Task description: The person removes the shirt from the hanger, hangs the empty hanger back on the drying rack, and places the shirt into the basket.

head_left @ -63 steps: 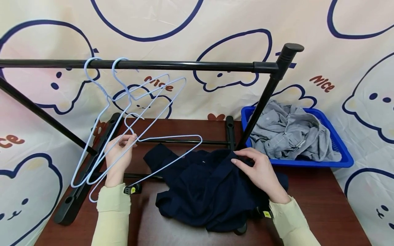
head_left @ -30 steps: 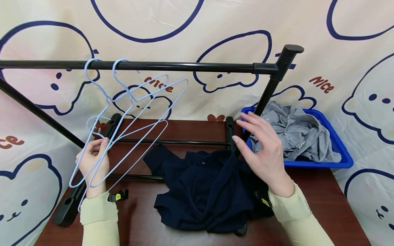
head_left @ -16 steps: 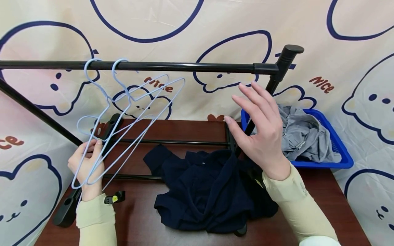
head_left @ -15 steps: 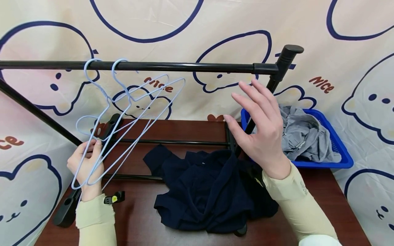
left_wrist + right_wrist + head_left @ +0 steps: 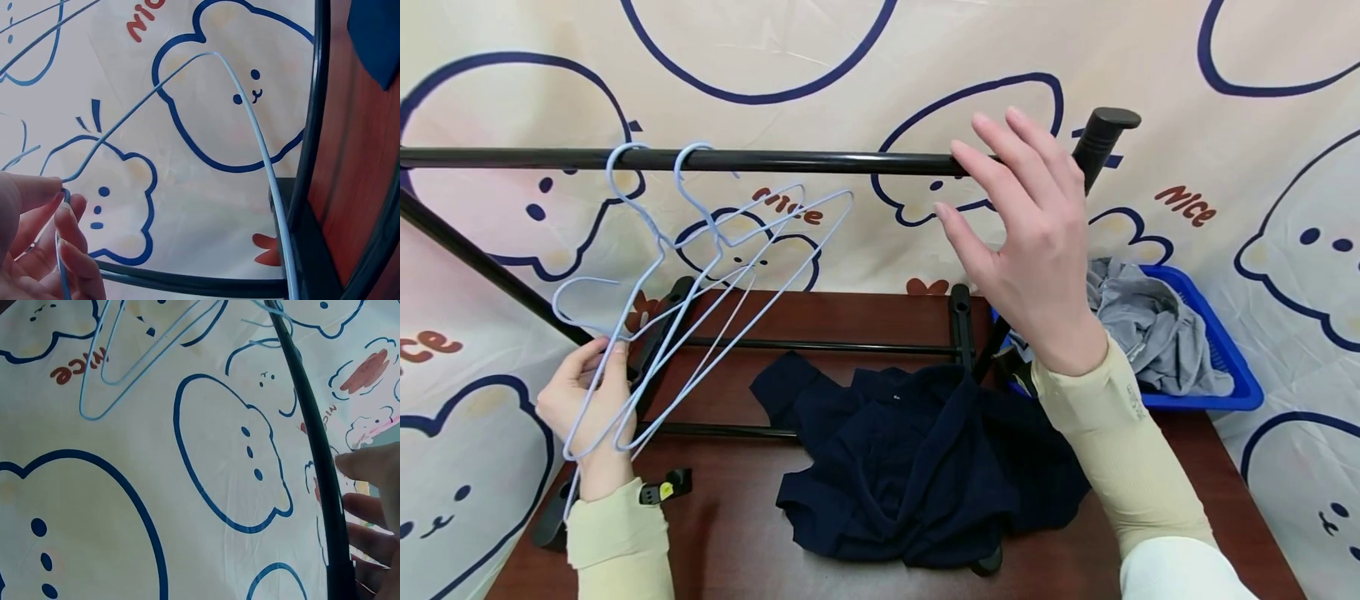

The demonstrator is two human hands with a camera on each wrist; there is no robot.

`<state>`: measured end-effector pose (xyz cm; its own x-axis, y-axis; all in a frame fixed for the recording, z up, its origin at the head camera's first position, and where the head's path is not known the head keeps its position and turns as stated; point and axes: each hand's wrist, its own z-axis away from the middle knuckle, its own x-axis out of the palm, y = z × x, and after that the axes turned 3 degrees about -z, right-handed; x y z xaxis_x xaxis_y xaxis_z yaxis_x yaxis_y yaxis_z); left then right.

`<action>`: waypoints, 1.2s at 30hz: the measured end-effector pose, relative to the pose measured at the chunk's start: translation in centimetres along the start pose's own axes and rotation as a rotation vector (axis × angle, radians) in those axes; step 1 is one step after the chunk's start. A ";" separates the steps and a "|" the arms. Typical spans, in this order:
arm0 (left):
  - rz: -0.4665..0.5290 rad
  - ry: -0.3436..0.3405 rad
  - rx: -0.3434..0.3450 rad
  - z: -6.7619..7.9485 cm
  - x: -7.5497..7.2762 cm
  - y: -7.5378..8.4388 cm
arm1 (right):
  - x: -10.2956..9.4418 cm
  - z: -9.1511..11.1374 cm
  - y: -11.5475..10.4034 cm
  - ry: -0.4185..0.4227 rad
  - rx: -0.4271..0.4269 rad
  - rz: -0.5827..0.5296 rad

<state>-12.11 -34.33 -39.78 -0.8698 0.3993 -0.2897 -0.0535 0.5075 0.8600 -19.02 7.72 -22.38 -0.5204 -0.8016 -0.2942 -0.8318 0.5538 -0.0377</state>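
Note:
My left hand (image 5: pixel 568 400) pinches a light-blue wire hanger (image 5: pixel 269 165) at its neck, thumb against fingers. The held hanger's hook points up and to the right in the head view, and its body overlaps two similar hangers (image 5: pixel 678 175) hooked over the black rail (image 5: pixel 820 162). My right hand (image 5: pixel 1037 242) is raised at the rail's right end, fingers extended and spread. In the right wrist view its fingertips lie right beside the rail, with nothing gripped. Below, a dark navy shirt (image 5: pixel 895 483) lies rumpled on the brown table (image 5: pixel 752 533).
A blue basket (image 5: pixel 1240 375) holding grey clothing (image 5: pixel 1172 333) stands at the back right. The rack's right post (image 5: pixel 1097 154) rises in front of it. A black rack foot (image 5: pixel 961 321) and lower crossbars lie behind the shirt. Patterned cloth hangs all around.
My left hand has drawn its hanger leftward and turned it beside the hanging ones. My right hand has left the navy shirt and risen to the rail, fingers spread.

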 end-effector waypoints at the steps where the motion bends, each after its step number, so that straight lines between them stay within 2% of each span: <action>1: -0.006 -0.002 -0.009 -0.1 -0.1 0.1 | 0.1 -0.1 0.2 -0.010 -0.003 0.012; 4: -0.006 -0.002 -0.002 -0.2 -0.6 0.2 | 0.5 -0.2 0.4 -0.015 0.004 0.020; 8: 0.010 0.009 0.050 -0.3 -1.1 0.3 | 0.8 -0.3 0.4 0.000 0.020 0.003; 14: -0.007 0.025 0.087 -0.6 -1.6 0.1 | 0.9 -0.3 0.3 -0.002 0.047 0.001; 21: -0.033 0.056 0.091 -1.4 -2.5 0.2 | 1.1 -0.3 0.1 0.017 0.103 0.001; 32: -0.070 0.080 0.145 -2.7 -3.5 2.7 | 1.4 -0.5 -0.3 0.068 0.151 -0.001; 36: -0.133 0.076 0.168 -3.0 -4.0 3.6 | 1.5 -0.5 -0.3 0.076 0.159 -0.003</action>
<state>-10.28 -36.39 -34.26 -0.8955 0.2650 -0.3576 -0.0931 0.6742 0.7327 -19.64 6.22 -22.31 -0.5365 -0.8145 -0.2209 -0.7952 0.5755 -0.1910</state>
